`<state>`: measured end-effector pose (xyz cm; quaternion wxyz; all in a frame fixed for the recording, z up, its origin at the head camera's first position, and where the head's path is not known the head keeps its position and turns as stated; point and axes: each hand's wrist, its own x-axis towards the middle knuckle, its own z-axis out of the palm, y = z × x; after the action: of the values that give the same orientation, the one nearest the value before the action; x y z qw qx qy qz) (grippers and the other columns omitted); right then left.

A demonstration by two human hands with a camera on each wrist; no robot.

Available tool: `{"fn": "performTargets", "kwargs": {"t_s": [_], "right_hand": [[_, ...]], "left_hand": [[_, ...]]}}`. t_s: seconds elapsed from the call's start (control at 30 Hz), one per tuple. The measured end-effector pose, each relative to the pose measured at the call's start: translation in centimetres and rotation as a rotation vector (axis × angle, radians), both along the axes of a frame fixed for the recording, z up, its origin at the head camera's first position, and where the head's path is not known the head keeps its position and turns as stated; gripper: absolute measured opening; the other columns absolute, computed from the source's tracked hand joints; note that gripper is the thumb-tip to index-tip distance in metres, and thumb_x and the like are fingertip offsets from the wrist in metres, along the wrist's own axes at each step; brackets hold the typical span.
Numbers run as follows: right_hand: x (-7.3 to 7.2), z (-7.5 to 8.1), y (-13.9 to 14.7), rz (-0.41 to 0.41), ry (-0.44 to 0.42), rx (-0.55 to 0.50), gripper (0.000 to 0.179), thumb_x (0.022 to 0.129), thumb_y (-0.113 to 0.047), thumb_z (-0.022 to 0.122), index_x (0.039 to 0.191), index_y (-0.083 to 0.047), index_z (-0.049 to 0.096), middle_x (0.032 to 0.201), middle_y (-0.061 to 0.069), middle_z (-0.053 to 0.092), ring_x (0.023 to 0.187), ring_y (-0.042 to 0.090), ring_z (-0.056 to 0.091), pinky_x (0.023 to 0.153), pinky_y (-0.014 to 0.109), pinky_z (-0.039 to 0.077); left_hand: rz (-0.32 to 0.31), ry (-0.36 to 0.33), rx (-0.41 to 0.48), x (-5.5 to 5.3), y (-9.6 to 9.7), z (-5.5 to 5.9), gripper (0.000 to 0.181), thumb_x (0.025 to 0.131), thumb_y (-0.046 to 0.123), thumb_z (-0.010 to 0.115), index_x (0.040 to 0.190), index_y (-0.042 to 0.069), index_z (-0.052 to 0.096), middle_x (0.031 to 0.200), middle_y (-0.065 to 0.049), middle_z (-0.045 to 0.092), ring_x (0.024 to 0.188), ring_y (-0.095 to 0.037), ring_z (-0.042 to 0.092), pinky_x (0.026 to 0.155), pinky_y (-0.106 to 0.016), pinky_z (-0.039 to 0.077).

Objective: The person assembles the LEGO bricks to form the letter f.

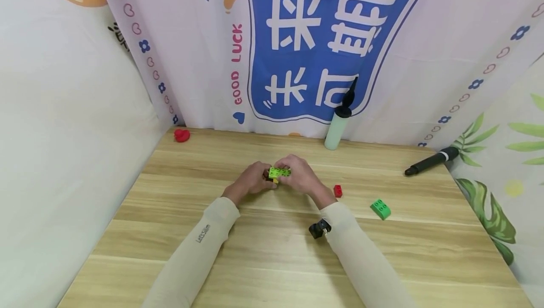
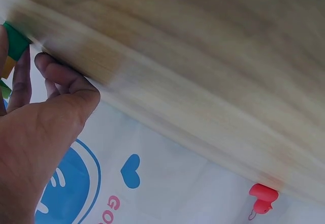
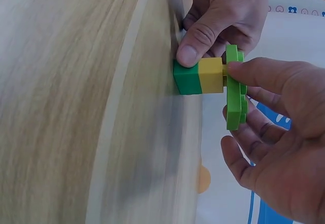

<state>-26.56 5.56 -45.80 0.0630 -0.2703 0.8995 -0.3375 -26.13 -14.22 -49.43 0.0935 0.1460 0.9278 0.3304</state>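
Observation:
My left hand [image 1: 255, 178] holds a dark green toy brick [image 3: 188, 79] low at the tabletop, its thumb laid along the brick's edge. On that brick sits a yellow brick [image 3: 210, 75]. A light green studded plate [image 3: 233, 107] stands against the yellow brick's far side, a narrow gap showing between them in the right wrist view. Thumb and fingers of my right hand [image 3: 284, 107] pinch this plate. From the head the plate covers most of the stack. The left wrist view catches my left hand [image 2: 51, 117] and only part of the green brick [image 2: 17, 43].
Right of my hands lie a small red brick [image 1: 337, 191] and a green brick [image 1: 380, 209] on the wooden table [image 1: 272, 260]. Farther off are a red duck-shaped toy [image 1: 182, 135], a pale green hand pump [image 1: 336, 128] upright by the backdrop, and a black cylindrical tool [image 1: 431, 161].

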Motion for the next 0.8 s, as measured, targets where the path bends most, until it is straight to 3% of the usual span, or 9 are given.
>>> {"fn": "performTargets", "kwargs": {"t_s": [0.53, 0.8], "right_hand": [[-0.48, -0.15, -0.22, -0.003, 0.005, 0.011, 0.033, 0.090, -0.003, 0.084, 0.122, -0.008, 0.080, 0.123, 0.012, 0.074, 0.114, 0.028, 0.069, 0.102, 0.046, 0.056], [-0.40, -0.14, -0.11, 0.003, 0.006, 0.012, 0.032, 0.090, -0.004, 0.085, 0.121, -0.008, 0.081, 0.121, 0.011, 0.074, 0.110, 0.026, 0.069, 0.099, 0.044, 0.057]], "left_hand": [[0.016, -0.004, -0.019, 0.06, 0.09, 0.05, 0.022, 0.092, 0.020, 0.087, 0.105, 0.008, 0.073, 0.096, -0.007, 0.069, 0.090, -0.018, 0.056, 0.084, -0.034, 0.047], [0.011, -0.016, 0.021, 0.11, 0.10, -0.04, 0.020, 0.090, 0.018, 0.089, 0.099, 0.007, 0.074, 0.092, -0.006, 0.072, 0.084, -0.017, 0.057, 0.079, -0.031, 0.048]]}}
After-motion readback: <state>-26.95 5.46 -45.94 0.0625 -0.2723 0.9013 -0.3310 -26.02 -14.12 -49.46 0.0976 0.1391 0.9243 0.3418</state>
